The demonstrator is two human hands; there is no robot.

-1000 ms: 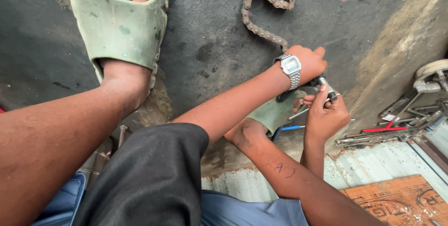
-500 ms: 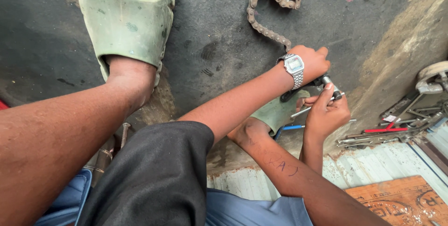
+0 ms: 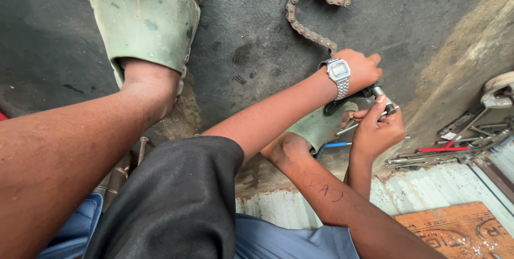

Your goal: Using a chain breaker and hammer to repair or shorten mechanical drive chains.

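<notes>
The left hand (image 3: 360,69), with a watch (image 3: 339,71) on its wrist, has its fingers closed around a small dark tool (image 3: 381,98) at the near end of the chain (image 3: 313,2), which snakes away over the dark floor (image 3: 246,39). The right hand (image 3: 377,130) has its fingers pinched on a thin metal rod (image 3: 353,127) at that tool. Both grips sit very close together, so a slip of the rod could jab the left fingers or let the chain end jump free.
</notes>
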